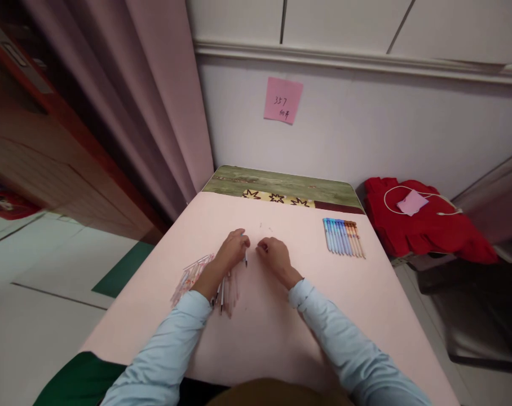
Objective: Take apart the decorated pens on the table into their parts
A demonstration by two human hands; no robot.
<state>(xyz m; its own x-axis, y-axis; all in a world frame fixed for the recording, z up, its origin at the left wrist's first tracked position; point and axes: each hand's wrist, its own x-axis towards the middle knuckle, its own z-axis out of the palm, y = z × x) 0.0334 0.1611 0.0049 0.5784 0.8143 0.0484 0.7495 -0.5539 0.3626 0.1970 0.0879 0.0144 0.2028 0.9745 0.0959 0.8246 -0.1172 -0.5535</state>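
My left hand [233, 248] is closed around a thin pen part [246, 258] that points down toward the pink table [307, 299]. My right hand [273, 254] is curled in a pinch a short way to its right, and what its fingers hold is too small to make out. A loose pile of clear pen barrels and refills [192, 276] lies under and left of my left wrist. A tidy row of blue and orange pens [344, 237] lies at the far right of the table, away from both hands.
The table ends against a white wall bearing a pink sticky note [283, 100]. A green patterned strip [281, 186] covers the table's far end. A red cloth with a white cable [425, 217] lies on a seat to the right. A pink curtain [154, 101] hangs at the left.
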